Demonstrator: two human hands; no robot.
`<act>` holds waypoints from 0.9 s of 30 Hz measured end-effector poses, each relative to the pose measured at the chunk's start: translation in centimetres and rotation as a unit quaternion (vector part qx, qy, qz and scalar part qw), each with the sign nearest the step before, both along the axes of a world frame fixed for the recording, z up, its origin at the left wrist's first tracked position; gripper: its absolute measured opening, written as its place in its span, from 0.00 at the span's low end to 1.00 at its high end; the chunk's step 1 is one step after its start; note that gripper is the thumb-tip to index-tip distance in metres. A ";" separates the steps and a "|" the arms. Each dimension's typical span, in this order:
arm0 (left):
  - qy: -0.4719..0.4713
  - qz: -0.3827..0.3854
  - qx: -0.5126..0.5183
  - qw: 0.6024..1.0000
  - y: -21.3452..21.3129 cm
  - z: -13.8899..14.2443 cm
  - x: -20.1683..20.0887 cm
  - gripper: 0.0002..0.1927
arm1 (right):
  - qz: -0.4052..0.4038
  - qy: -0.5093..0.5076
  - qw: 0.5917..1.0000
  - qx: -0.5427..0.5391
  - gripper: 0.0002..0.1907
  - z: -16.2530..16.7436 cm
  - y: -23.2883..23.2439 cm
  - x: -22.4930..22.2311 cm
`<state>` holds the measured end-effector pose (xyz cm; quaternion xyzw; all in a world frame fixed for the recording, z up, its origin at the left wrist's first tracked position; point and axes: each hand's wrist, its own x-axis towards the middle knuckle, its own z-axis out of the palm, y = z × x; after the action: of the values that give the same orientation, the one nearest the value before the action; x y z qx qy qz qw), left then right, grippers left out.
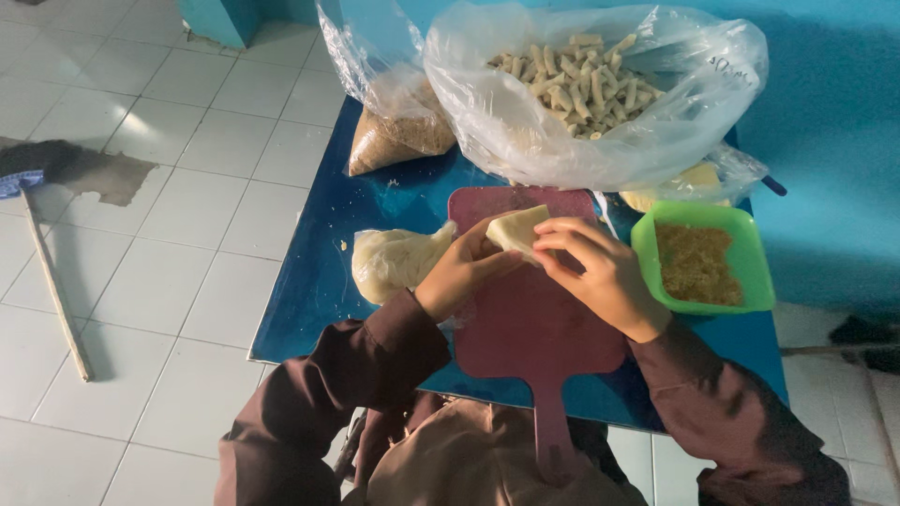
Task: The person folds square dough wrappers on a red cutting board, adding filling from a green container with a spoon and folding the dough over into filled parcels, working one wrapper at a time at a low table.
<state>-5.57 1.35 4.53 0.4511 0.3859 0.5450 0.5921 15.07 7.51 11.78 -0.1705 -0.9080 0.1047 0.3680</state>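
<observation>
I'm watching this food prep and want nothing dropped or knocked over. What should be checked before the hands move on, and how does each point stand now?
1. Pale dough sheet held by both the left hand and the right hand: ok.
2. Sheet held over the pink cutting board: ok.
3. Green tub of brown crumbs sits flat beside the right hand, inside the blue table edge: ok.
4. Big clear bag of finished sticks open and upright: ok.
5. Filling inside the sheet: cannot tell.
6. Dough lump in plastic is near the left wrist: not ok.
</observation>
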 end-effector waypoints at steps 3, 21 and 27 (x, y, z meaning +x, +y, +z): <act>0.005 -0.002 0.002 1.000 0.1 0.0 0.1 0.29 | 0.003 0.010 1.000 -0.011 0.10 -0.1 0.0 0.0; 0.014 -0.002 0.032 0.999 1.3 -4.2 0.6 0.30 | -0.029 0.044 0.946 -0.321 0.03 -1.0 0.2 -0.5; 0.025 0.010 0.065 0.998 1.6 -4.6 0.5 0.29 | 0.033 -0.004 0.988 -0.149 0.13 -0.8 -0.2 -0.7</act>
<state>-5.09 2.98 -0.08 0.4982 0.3693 0.5633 0.5460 14.37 7.26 10.93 -0.1941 -0.8888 0.2502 0.3312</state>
